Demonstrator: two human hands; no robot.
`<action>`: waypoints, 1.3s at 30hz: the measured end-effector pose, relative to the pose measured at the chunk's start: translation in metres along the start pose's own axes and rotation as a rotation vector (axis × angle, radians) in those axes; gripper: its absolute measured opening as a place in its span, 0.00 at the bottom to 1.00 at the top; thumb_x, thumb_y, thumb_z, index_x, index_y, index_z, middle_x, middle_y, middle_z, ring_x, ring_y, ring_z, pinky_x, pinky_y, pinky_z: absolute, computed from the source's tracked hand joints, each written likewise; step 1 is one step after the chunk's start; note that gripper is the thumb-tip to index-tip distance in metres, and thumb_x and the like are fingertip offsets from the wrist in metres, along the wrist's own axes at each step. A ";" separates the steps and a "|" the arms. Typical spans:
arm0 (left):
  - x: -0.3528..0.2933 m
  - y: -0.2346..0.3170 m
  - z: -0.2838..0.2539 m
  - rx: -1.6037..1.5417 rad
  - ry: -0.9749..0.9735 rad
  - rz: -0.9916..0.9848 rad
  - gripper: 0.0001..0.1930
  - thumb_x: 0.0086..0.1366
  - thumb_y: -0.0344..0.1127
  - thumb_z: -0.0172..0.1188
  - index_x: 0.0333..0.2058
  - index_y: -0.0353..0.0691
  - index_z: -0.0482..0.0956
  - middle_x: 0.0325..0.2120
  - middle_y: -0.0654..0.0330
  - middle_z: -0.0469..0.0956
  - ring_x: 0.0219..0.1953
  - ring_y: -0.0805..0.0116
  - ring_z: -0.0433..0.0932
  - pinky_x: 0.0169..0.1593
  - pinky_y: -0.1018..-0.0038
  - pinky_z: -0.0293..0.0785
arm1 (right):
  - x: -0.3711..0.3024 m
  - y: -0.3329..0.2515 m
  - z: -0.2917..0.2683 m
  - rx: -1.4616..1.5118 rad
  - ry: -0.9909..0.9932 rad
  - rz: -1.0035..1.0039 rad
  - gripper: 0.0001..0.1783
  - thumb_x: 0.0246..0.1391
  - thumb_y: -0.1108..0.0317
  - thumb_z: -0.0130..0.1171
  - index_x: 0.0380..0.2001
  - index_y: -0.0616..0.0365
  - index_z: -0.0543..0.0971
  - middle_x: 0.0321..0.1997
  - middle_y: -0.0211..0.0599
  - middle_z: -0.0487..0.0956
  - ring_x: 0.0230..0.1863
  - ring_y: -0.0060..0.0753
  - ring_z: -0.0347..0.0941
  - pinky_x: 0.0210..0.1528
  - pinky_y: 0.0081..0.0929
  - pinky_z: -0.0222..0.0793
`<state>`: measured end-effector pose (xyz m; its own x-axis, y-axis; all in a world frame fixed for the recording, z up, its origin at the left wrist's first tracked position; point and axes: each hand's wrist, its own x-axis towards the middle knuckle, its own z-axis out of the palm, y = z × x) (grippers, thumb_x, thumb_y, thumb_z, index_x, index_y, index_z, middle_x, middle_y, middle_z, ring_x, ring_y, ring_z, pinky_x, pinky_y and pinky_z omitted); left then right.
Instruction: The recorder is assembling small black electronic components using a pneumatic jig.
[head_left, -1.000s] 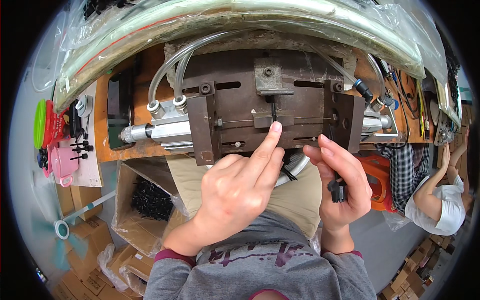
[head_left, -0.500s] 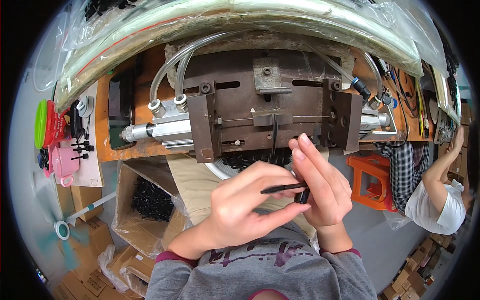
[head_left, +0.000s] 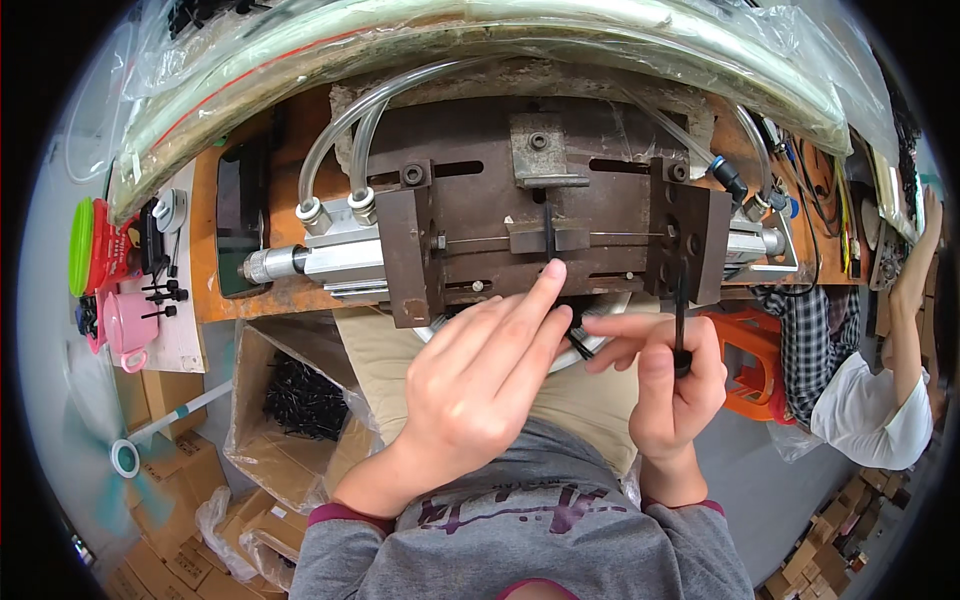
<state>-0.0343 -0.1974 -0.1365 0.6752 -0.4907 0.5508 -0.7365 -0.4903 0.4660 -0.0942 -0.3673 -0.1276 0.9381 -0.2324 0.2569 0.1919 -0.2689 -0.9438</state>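
Observation:
My left hand (head_left: 475, 385) lies open with its fingers stretched forward. Its index fingertip touches or nearly touches the lower end of a thin black piece (head_left: 549, 232) standing in the small metal block at the middle of a dark steel jig (head_left: 470, 215). Between thumb and fingers, my right hand (head_left: 675, 390) pinches a slim black wand (head_left: 681, 315) with a thicker end, its thin part pointing away from me. Below the jig, partly hidden by my hands, is a white basin (head_left: 613, 315) with black pieces (head_left: 580, 346) showing in it.
Silver cylinders (head_left: 340, 262) with clear hoses (head_left: 335, 130) flank the jig. Down left stands a carton (head_left: 265, 440) of black pieces; a pink cup (head_left: 130, 325) is at far left. Another person (head_left: 870, 410) sits at right near an orange stool (head_left: 750, 365). Plastic-wrapped material arches across the back.
My hands have parted. The left has reached forward to the jig, where the black piece now sits farther back. My right hand has moved right, with the wand now pointing away from me.

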 end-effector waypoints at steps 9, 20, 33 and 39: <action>0.007 -0.001 0.003 0.099 -0.047 0.028 0.11 0.48 0.25 0.65 0.33 0.29 0.83 0.49 0.48 0.80 0.23 0.70 0.76 0.35 0.76 0.77 | 0.000 -0.003 -0.005 0.217 0.054 0.052 0.15 0.70 0.63 0.39 0.33 0.63 0.68 0.22 0.35 0.70 0.21 0.19 0.63 0.24 0.19 0.58; 0.011 0.010 -0.011 0.012 -0.067 -0.014 0.15 0.48 0.29 0.72 0.38 0.36 0.84 0.46 0.53 0.82 0.28 0.68 0.81 0.30 0.77 0.75 | 0.003 -0.006 -0.003 0.355 0.092 0.137 0.10 0.68 0.73 0.46 0.47 0.70 0.71 0.50 0.61 0.79 0.55 0.46 0.77 0.59 0.37 0.70; -0.004 0.014 -0.016 -0.464 -0.026 -0.005 0.19 0.46 0.29 0.76 0.39 0.39 0.85 0.35 0.60 0.83 0.32 0.68 0.82 0.33 0.75 0.81 | 0.000 -0.007 0.004 0.599 -0.106 0.325 0.10 0.66 0.74 0.52 0.46 0.70 0.75 0.47 0.55 0.82 0.50 0.40 0.80 0.53 0.34 0.76; -0.007 0.004 -0.025 -0.758 -0.102 -0.024 0.19 0.43 0.33 0.79 0.36 0.38 0.87 0.35 0.56 0.83 0.33 0.68 0.83 0.34 0.78 0.79 | 0.014 -0.001 -0.011 0.808 -0.146 0.433 0.17 0.67 0.66 0.52 0.48 0.71 0.77 0.36 0.50 0.83 0.27 0.27 0.79 0.31 0.21 0.74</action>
<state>-0.0433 -0.1775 -0.1211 0.6647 -0.5680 0.4853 -0.5241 0.1083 0.8447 -0.0847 -0.3806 -0.1206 0.9914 -0.0260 -0.1285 -0.0920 0.5599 -0.8234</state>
